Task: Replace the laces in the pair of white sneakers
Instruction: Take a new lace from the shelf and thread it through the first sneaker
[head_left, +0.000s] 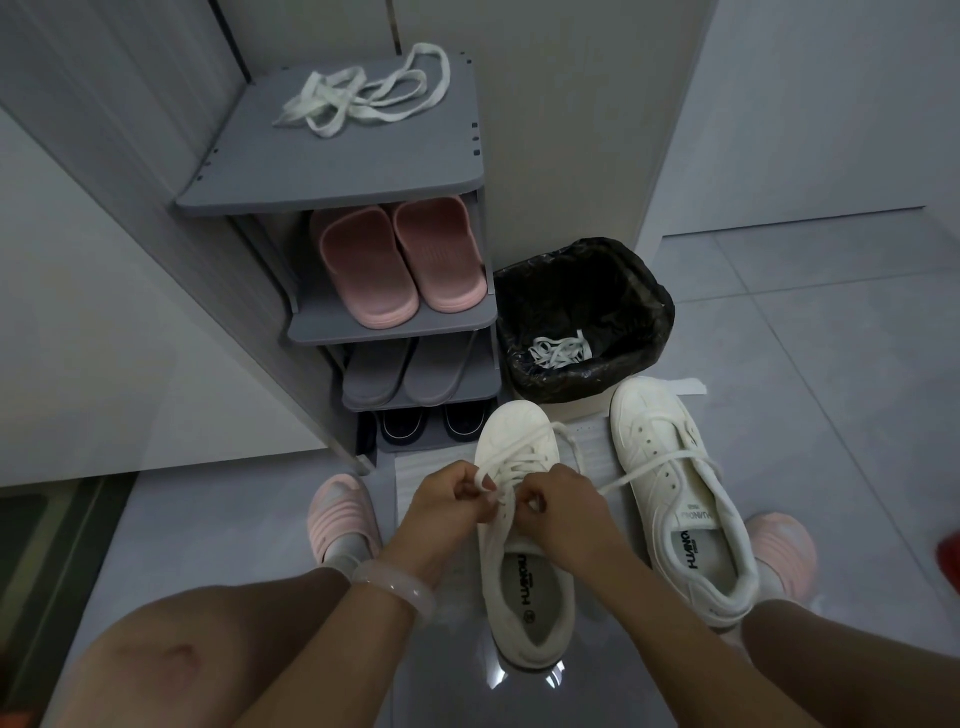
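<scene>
Two white sneakers stand side by side on the grey floor, toes away from me. Over the tongue of the left sneaker (519, 441), my left hand (447, 499) and my right hand (558, 501) each pinch a strand of its white lace (506, 470). One lace end trails right across the floor toward the right sneaker (675, 488), which is laced and lies untouched. A loose white lace (363, 96) is heaped on top of the grey shoe rack (332, 182). Another white lace (558, 351) lies in the black-lined bin (587, 291).
The rack holds pink slippers (400, 260), grey slippers (405, 371) and dark shoes (431, 423) on its lower shelves. The bin stands just behind the sneakers. My feet in pink slippers (340, 514) flank the work area, with my knees at the bottom.
</scene>
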